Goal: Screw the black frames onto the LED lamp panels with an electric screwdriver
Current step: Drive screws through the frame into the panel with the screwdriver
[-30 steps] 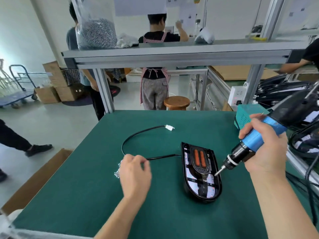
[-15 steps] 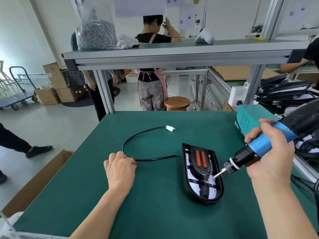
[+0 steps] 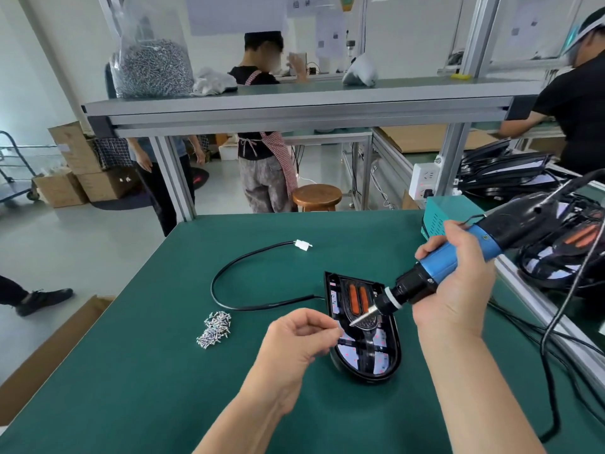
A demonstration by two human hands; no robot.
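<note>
An LED lamp panel in its black frame [image 3: 363, 342] lies on the green table [image 3: 163, 371], with two orange strips near its far end and a black cable [image 3: 229, 273] looping off to a white plug [image 3: 302, 245]. My right hand [image 3: 455, 290] grips the blue and black electric screwdriver [image 3: 435, 273]; its bit hangs just over the panel's middle. My left hand [image 3: 301, 335] hovers at the panel's left edge, fingertips pinching what looks like a small screw beside the bit. A pile of loose screws [image 3: 214, 329] lies left of my left hand.
A teal power box [image 3: 448, 214] and stacked black lamp frames [image 3: 504, 175] stand at the right, with more lamps and cables [image 3: 563, 257] past the table's right rail. An overhead shelf [image 3: 294, 106] carries a bag of screws [image 3: 150, 60]. People stand beyond the table.
My left hand left the screw pile, which now shows, and came right to the panel with fingertips pinched. The screwdriver bit shifted left over the panel's middle.
</note>
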